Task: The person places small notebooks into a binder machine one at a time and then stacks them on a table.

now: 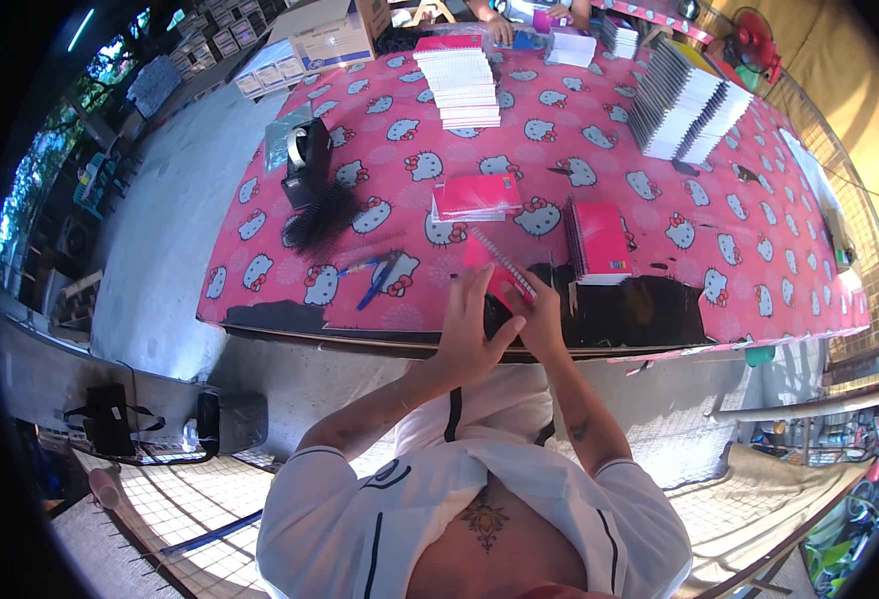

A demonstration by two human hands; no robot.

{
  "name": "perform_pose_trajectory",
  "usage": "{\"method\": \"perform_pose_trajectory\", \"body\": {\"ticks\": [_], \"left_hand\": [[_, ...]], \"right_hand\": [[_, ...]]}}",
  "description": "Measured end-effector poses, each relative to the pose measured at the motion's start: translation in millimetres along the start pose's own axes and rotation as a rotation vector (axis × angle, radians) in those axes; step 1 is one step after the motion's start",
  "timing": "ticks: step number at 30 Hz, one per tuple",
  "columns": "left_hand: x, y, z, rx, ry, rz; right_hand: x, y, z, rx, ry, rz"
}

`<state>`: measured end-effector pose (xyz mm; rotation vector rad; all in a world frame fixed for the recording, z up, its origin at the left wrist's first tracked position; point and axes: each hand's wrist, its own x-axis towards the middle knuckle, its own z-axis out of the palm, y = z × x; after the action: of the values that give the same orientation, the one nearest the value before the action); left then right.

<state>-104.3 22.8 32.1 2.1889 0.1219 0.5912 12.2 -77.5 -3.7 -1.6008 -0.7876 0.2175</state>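
Just above the near edge of the table, a red spiral notebook (500,266) is tilted between my hands, its white coil binding facing up. My right hand (541,317) grips the notebook's lower right side, fingers closed around it. Along its left side, my left hand (467,321) has its fingers stretched out against the cover, with the thumb spread toward the right hand. Farther on lies a small pile of red notebooks (476,196). To the right of my hands sits a thicker stack of red spiral notebooks (599,240).
The table (400,160) has a pink cartoon-cat cover, torn black near the front. Blue pens (380,282), a bundle of black coils (322,216) and a tape dispenser (305,160) lie left. Tall notebook stacks (457,85) stand farther back. Another person's hand (500,30) is across the table.
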Motion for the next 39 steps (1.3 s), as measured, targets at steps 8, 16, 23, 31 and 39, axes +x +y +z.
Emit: {"method": "perform_pose_trajectory", "body": {"ticks": [8,16,23,31,39], "left_hand": [[-0.1,-61.0,-14.3,-0.523,-0.094,-0.348],[11.9,-99.3,-70.3,0.636,0.157,0.077],[-19.9,-128.9,-102.1,0.961,0.142,0.022],[-23.7,-49.0,-68.7,-0.800,0.047,-0.747],[-19.6,-41.3,-49.7,-1.195,0.022,-0.740]], "right_hand": [[-4.7,-60.1,-5.5,-0.677,0.039,-0.482],[34.0,-28.9,4.1,-0.719,-0.046,-0.508],[31.9,-26.1,12.1,-0.751,-0.004,-0.482],[25.1,-34.0,12.8,-0.763,0.002,-0.473],[20.1,-38.7,16.5,-0.759,0.033,-0.462]]}}
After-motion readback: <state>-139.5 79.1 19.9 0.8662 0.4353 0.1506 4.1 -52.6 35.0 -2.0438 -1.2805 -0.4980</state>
